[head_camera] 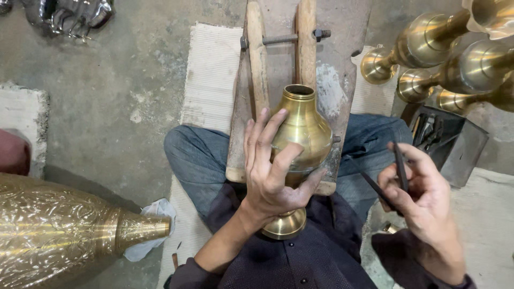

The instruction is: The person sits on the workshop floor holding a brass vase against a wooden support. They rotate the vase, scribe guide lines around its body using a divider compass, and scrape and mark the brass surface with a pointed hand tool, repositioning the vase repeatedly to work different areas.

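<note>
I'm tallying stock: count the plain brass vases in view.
5, though more may lie off-frame. One vase sits under the left hand on the wooden clamp. Four lie stacked top right.

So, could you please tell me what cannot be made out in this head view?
- Brass vase: its lower side is hidden by the left hand.
- Dark tools: their ends are hidden inside the right hand.
- Engraved brass vessel: cut off by the left edge.
- Brass stands: cut off by the right edge.
</note>
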Available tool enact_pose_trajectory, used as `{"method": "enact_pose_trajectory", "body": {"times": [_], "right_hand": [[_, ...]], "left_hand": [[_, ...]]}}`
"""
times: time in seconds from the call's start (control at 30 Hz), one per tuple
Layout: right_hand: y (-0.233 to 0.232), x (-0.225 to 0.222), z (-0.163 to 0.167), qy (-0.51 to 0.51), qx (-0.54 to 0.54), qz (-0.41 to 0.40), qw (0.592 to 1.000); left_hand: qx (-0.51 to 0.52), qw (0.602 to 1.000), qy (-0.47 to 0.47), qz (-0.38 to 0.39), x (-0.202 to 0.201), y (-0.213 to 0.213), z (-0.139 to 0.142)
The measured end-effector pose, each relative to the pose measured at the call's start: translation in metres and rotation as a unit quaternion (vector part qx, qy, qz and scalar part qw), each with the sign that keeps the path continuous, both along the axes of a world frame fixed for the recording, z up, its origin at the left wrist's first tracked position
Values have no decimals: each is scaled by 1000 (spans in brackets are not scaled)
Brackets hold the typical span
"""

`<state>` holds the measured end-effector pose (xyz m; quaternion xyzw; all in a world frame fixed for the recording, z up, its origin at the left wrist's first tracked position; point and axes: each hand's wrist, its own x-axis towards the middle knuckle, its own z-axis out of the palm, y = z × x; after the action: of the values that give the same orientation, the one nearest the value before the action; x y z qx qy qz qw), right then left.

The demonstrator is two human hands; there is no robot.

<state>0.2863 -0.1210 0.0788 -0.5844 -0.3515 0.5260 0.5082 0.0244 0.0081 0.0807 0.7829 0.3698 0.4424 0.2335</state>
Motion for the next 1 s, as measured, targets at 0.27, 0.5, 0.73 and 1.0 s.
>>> {"method": "enact_pose_trajectory", "body": {"times": [0.27,0.5,0.73,1.0], "right_hand": [[69,-13,109,-332,1,105,937],[112,-20,138,-474,21,219,853],[125,-14,142,-464,-25,287,837],[133,-8,140,-490,-78,330,803]], "left_hand": [[16,1000,7,-13,-1,-3,-5],[16,999,52,1,1,-10,4],[13,996,79,42,7,-17,17],[14,996,78,34,6,-17,16]]}}
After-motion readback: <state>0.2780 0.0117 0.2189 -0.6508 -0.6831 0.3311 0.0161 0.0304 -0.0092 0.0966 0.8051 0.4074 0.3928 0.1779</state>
